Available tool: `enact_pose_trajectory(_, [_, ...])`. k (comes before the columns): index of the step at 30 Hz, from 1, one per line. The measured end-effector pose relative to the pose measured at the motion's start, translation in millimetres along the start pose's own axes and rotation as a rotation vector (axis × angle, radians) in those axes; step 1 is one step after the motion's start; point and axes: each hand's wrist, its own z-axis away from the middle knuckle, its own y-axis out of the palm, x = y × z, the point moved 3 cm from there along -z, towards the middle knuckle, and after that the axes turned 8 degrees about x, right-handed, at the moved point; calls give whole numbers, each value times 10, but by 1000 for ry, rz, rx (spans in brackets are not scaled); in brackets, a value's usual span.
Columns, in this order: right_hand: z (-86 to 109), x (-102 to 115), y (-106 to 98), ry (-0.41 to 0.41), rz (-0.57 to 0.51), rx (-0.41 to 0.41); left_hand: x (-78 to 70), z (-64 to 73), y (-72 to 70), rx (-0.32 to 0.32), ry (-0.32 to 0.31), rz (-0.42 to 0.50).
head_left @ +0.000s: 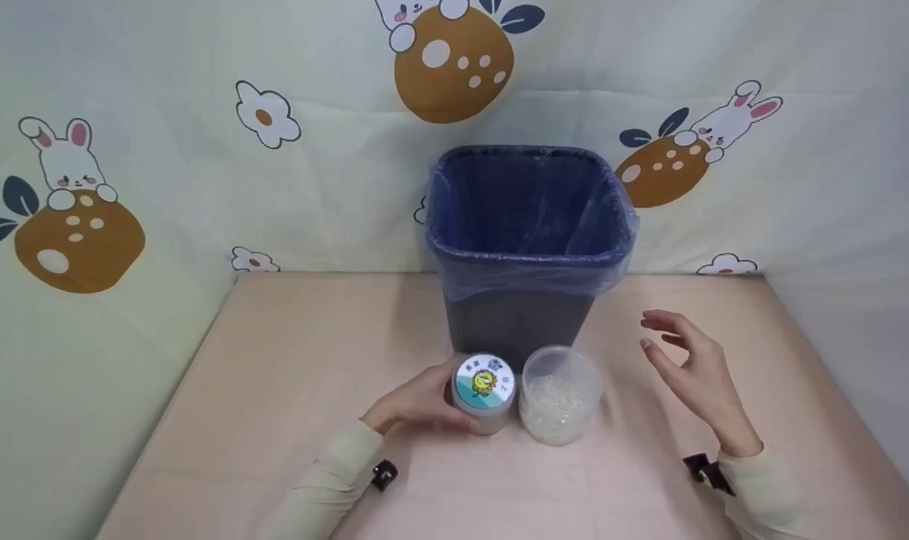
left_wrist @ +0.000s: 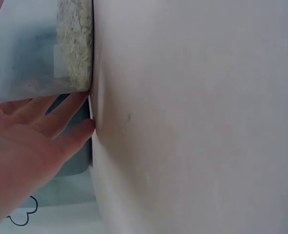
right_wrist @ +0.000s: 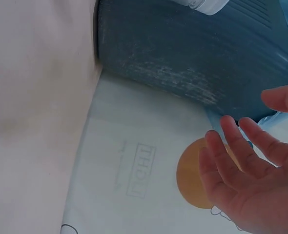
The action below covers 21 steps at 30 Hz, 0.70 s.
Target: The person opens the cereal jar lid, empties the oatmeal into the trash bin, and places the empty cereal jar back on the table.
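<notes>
My left hand (head_left: 428, 397) holds a lidded jar (head_left: 483, 420), thumb on its near side and fingers around the back. A round white-and-teal label (head_left: 486, 381) with a yellow cartoon flower covers its top. In the left wrist view, pale shredded material (left_wrist: 76, 44) shows low in the jar, and the fingers (left_wrist: 61, 114) reach behind it. Just right of the jar stands a clear, lidless plastic tub (head_left: 561, 394) partly filled with whitish translucent bits. My right hand (head_left: 698, 375) hovers to the tub's right, fingers loosely bent and holding nothing; the right wrist view shows its palm (right_wrist: 266, 195).
Behind both containers stands a tall dark bin (head_left: 518, 322), lined with a bluish clear bag (head_left: 529, 277) folded over its rim. A pale pinkish cloth (head_left: 312, 352) covers the table. Fabric walls (head_left: 334, 187) printed with rabbits and oranges enclose the back and sides.
</notes>
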Motion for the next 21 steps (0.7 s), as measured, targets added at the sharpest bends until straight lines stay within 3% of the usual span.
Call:
enact_pose_trajectory(8, [22, 133, 29, -24, -19, 13, -69, 28, 17, -17, 6, -5])
enact_pose_trajectory(14, [47, 378, 55, -153, -31, 17, -215, 32, 41, 0, 31, -71])
enact_pose_trajectory(21, [54, 661, 161, -291, 6, 96, -439, 81, 53, -25, 73, -98])
